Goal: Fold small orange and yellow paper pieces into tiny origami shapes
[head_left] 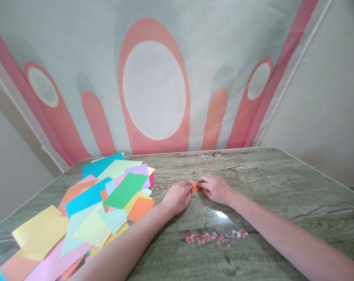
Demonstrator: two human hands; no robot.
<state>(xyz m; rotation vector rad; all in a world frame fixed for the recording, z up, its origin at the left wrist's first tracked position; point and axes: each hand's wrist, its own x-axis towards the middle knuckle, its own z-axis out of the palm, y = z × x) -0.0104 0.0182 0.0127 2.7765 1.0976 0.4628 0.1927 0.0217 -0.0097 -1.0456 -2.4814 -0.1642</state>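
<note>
A small folded piece of orange paper (194, 187) is between my two hands, low over the middle of the table. My left hand (177, 198) has its fingers closed on the paper's left side. From the right, my right hand (214, 189) pinches the other side between thumb and fingers. Parts of the paper are hidden behind the fingertips, so its exact folds cannot be made out.
Loose sheets of coloured paper (86, 228) lie overlapping on the left of the wood-patterned table (270, 175). Pink flower patterns (203, 236) show on its surface, near a bright glare spot. Behind the table hangs a printed backdrop (103, 47).
</note>
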